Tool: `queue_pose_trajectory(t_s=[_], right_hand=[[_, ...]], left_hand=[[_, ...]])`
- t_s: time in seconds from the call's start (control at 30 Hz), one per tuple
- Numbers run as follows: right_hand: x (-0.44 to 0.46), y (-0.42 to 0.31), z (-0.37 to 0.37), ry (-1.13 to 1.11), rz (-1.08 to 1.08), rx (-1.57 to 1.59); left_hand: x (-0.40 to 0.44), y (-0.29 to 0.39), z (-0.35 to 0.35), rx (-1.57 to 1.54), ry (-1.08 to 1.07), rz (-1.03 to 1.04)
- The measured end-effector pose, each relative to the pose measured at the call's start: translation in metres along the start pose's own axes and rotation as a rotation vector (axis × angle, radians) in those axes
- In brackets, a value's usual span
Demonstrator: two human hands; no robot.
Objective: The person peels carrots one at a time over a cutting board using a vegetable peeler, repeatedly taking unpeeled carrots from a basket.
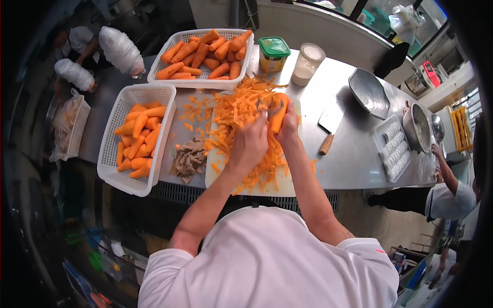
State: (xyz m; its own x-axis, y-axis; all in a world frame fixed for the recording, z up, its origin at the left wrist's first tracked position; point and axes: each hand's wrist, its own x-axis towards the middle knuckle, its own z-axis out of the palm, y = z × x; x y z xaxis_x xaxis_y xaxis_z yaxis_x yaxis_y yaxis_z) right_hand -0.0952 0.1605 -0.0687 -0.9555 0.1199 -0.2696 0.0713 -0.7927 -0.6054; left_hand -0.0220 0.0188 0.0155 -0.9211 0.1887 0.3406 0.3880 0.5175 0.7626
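A large carrot [278,113] is upright in my right hand [289,124], whose fingers wrap round it from the right. My left hand [250,145] is closed on a peeler [263,106], its head against the carrot's left side. Beneath both hands, orange peelings [233,113] are heaped over a pale cutting board [282,188]. Carrots fill part of a white basket [109,149] at the left. More carrots lie in a second white basket [154,77] behind the board.
Brownish scraps [190,158] lie left of the board. A cleaver [332,119], metal tray [368,92], egg tray [393,149] and bowl [417,128] stand to the right. Behind are a green-lidded tub [273,54] and a jar [307,64]. Co-workers [452,197] [79,42] are at both sides.
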Motion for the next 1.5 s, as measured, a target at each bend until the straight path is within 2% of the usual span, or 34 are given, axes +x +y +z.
queue_pose_trajectory(t_s=[0.07,0.13,0.2,0.27,0.3,0.4,0.47,0.5,0.57,0.6,0.67,0.77,0.83,0.9,0.97,1.03,1.1,1.2,1.27,1.3,1.37,1.4,1.47,1.5], right_hand=[[0.007,-0.007,-0.01,0.048,-0.009,0.041],[0.011,-0.008,-0.023,-0.01,-0.117,-0.052],[0.0,-0.008,-0.019,0.014,-0.043,-0.018],[-0.004,-0.005,-0.002,0.006,0.024,0.017],[-0.005,0.0,0.0,-0.021,0.045,0.017],[-0.006,-0.001,0.006,-0.049,0.049,0.01],[-0.018,-0.017,0.018,0.084,0.016,0.036],[0.009,-0.003,-0.016,0.049,-0.047,-0.002],[-0.003,-0.007,-0.017,0.038,-0.03,-0.035],[-0.008,-0.006,-0.013,-0.003,-0.006,-0.074],[-0.001,0.007,-0.011,-0.015,0.026,-0.043],[-0.012,0.004,0.006,-0.037,0.054,0.071],[-0.01,-0.008,0.011,0.032,0.053,0.053],[0.015,-0.007,-0.025,-0.033,0.031,0.086],[0.009,-0.006,-0.037,-0.088,0.039,0.102],[-0.012,-0.013,-0.003,-0.044,0.044,0.005],[-0.006,0.002,-0.001,-0.082,0.073,0.02],[-0.01,-0.001,0.013,-0.098,0.085,0.077],[-0.009,-0.009,0.009,0.069,0.0,0.041],[0.004,-0.007,-0.012,0.056,-0.072,-0.007],[0.001,-0.014,-0.014,0.039,-0.058,-0.033],[-0.003,-0.013,-0.012,0.005,-0.035,-0.064],[-0.01,-0.006,-0.001,-0.009,-0.013,-0.121],[-0.012,-0.003,0.004,-0.007,-0.002,-0.173]], left_hand=[[-0.036,0.007,-0.014,-0.001,-0.059,0.001],[-0.053,0.012,-0.03,-0.107,-0.193,-0.071],[-0.03,0.008,-0.026,-0.105,-0.147,-0.081],[0.008,0.004,-0.021,-0.092,0.02,-0.052],[0.013,0.001,-0.016,-0.088,0.031,-0.054],[0.003,-0.005,-0.002,-0.058,-0.001,-0.013],[-0.04,0.003,-0.01,0.005,0.002,0.089],[-0.039,0.006,-0.017,-0.001,-0.015,0.097],[-0.045,0.015,-0.034,-0.117,-0.174,-0.077],[-0.035,0.013,-0.031,-0.118,-0.168,-0.088],[0.007,0.006,-0.025,-0.079,0.002,0.0],[0.014,-0.002,-0.004,-0.018,-0.034,-0.042],[-0.03,0.009,-0.01,-0.01,-0.049,-0.01],[-0.046,0.014,-0.021,-0.008,-0.078,0.026],[-0.053,0.018,-0.035,-0.054,-0.174,-0.051],[-0.019,0.018,-0.032,-0.064,-0.09,-0.055],[0.007,0.013,-0.024,-0.065,0.004,-0.05],[0.0,0.004,-0.009,-0.016,-0.036,-0.062],[-0.043,0.015,-0.019,0.037,-0.055,0.009],[-0.046,0.015,-0.025,0.032,-0.068,0.015],[-0.053,0.016,-0.039,-0.082,-0.199,-0.023],[-0.046,0.016,-0.038,-0.082,-0.193,-0.035],[-0.003,0.014,-0.032,-0.086,-0.003,-0.068],[0.006,0.007,-0.025,-0.082,0.01,-0.07]])
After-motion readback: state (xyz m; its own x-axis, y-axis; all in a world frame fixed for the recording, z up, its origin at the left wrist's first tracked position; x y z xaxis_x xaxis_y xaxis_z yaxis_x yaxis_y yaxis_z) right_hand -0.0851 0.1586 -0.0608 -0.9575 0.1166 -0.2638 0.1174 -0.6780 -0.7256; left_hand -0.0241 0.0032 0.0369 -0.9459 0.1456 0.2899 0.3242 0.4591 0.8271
